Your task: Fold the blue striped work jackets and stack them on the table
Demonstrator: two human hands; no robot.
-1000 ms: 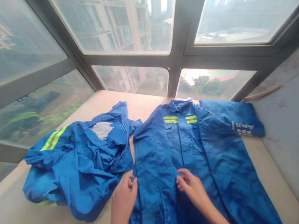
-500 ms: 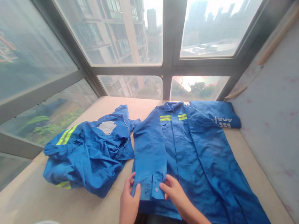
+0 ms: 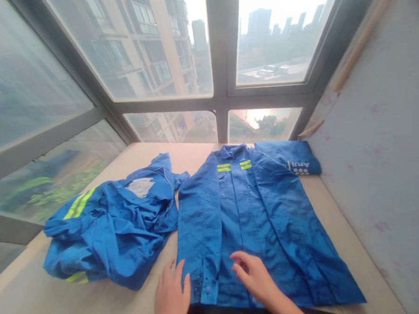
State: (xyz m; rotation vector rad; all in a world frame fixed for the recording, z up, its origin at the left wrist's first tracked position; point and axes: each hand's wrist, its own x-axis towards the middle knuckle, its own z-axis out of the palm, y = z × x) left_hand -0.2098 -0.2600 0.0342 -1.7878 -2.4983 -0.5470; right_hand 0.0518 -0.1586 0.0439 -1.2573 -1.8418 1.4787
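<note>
Head view, left fingers [image 3: 180, 271] spread, right fingers [image 3: 244, 258] curled, both empty, jacket [image 3: 230, 217], crumpled garment [image 3: 109, 229] beside, bundle [image 3: 287, 153] behind

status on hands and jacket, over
Left hand open beside sleeve cuff; right hand loosely curled, empty. Striped blue work jacket spread front-up. Crumpled blue garment close by, left.

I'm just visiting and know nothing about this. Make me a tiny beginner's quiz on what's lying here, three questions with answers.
1. True or false: the crumpled garment lies to the left of the spread jacket.

2. Where is the right hand?
A) Over the crumpled garment
B) Over the spread jacket
C) Against the window

3. How many striped yellow patches show on the spread jacket's chest?

Key: 1. True. 2. B. 3. Two.
</note>
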